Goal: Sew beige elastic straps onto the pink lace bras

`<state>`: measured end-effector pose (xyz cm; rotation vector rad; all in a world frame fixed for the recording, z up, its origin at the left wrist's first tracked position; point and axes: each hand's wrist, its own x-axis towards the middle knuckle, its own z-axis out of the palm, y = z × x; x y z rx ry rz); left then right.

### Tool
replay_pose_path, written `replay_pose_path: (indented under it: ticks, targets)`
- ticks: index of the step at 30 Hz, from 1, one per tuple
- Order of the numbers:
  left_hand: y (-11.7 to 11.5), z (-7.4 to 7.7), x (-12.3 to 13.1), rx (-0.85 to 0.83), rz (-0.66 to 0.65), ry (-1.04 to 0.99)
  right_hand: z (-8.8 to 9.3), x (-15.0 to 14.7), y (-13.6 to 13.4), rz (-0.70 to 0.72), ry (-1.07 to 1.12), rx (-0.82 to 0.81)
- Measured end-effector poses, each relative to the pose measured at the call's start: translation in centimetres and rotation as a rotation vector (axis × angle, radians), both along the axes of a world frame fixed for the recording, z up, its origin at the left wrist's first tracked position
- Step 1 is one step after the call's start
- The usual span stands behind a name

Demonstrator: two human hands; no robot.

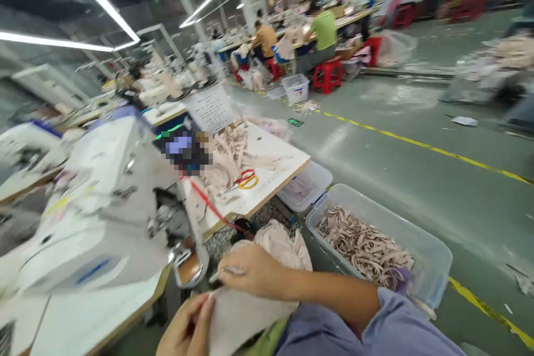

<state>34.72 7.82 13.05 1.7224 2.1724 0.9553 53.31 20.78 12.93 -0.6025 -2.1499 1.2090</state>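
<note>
A beige fabric piece (246, 314) lies over my lap, held by both hands at its upper edge. My left hand (189, 325), low in the view, pinches the fabric's left corner between thumb and fingers. Just above and to the right, my right hand (252, 270) is closed on the fabric, with a small fold showing at its fingertips. More beige fabric (286, 242) is bunched behind my right wrist. To the left stands a white sewing machine (100, 200), its needle area near my hands. The picture is blurred by motion.
Scissors (247, 179) with red and yellow handles lie beside beige strips (227, 158) on the white table (287, 153). A clear plastic bin (429, 253) of beige strips stands at my right. Co-workers sit on red stools (327, 75) farther off.
</note>
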Motion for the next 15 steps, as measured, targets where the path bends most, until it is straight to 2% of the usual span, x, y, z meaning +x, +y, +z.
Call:
replay_pose_path:
  ticks: [3,8,11,15]
  targets:
    - [-0.1,1.4,1.2,0.043,-0.12,-0.065,-0.1,-0.7,0.3,0.059,-0.045,-0.002]
    - [0.6,3.3,0.9,0.137,-0.171,-0.071,1.0,-2.0,0.7,0.159,-0.119,-0.111]
    - [0.6,3.5,0.5,0.148,-0.189,-0.098,2.1,-2.6,0.7,0.202,-0.175,-0.128]
    - [0.7,3.2,-0.2,0.116,-0.194,-0.14,2.9,-3.3,0.8,0.261,-0.24,-0.066]
